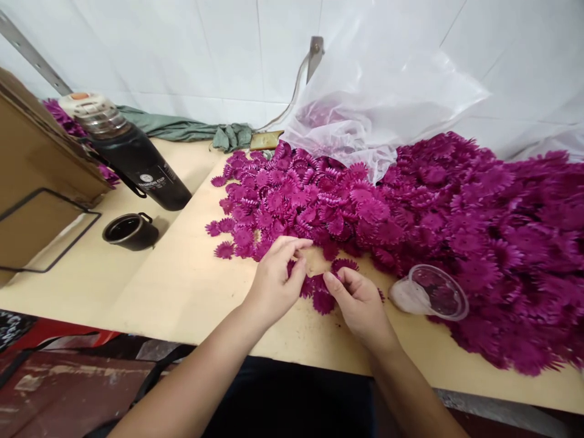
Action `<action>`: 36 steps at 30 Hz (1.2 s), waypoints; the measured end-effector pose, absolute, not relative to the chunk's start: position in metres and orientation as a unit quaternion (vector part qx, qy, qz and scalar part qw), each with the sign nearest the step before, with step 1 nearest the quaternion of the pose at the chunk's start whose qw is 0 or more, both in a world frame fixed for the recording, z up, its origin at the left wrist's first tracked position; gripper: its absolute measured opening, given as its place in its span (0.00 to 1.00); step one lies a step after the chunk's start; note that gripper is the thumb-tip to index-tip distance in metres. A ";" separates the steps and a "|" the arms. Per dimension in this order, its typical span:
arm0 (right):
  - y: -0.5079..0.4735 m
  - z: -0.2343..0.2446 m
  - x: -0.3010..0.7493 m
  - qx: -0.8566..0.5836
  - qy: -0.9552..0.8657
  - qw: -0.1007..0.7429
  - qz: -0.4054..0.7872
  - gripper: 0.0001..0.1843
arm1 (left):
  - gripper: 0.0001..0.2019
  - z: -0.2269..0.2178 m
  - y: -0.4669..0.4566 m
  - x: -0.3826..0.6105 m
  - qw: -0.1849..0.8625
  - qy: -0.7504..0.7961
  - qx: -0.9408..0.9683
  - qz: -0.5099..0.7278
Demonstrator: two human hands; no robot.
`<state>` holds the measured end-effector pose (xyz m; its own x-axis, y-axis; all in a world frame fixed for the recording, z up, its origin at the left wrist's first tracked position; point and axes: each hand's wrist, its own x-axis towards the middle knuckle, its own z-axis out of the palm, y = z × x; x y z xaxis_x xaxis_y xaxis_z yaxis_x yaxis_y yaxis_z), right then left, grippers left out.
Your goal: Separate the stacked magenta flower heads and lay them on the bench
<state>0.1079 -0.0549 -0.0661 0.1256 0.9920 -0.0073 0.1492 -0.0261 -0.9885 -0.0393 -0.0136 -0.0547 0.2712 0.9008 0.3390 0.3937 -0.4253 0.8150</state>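
Observation:
My left hand (279,274) is above the tabletop in front of a heap of purple artificial flower heads (301,191). Its thumb and fingers are apart, and a bit of purple petal shows in the gap; whether the hand touches it I cannot tell. My right hand (360,301) is pinched, thumb against index finger; what sits between the tips is too small to make out. Just beyond the two hands, a few loose flower heads (323,301) lie on the wood. Right of my right hand, a clear plastic cup (440,293) lies tilted with whitish stuff inside.
A dark bottle (141,161) leans at the left, with a black cup (130,231) in front of it. A cardboard box (45,146) and a thin black wire frame (68,246) border the left side. A clear plastic bag (365,115) covers the heap's back. Green cloth (182,128) lies along the wall.

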 end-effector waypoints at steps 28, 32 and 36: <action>-0.054 -0.061 0.096 -0.630 -0.604 0.425 0.240 0.12 | 0.15 -0.050 -0.028 -0.034 0.675 0.409 0.465 0.401; -0.072 -0.036 0.118 -0.607 -0.674 0.360 0.218 0.13 | 0.15 -0.049 -0.028 -0.036 0.646 0.451 0.454 0.415; -0.099 -0.001 0.162 -0.581 -0.766 0.270 0.055 0.14 | 0.21 -0.053 -0.025 -0.037 0.638 0.475 0.390 0.464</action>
<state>0.1624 -0.0994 -0.0007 -0.1795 0.9195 0.3498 0.8601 0.3192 -0.3979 -0.0372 -0.0248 -0.0527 0.1199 0.9623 -0.2440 -0.2212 0.2655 0.9384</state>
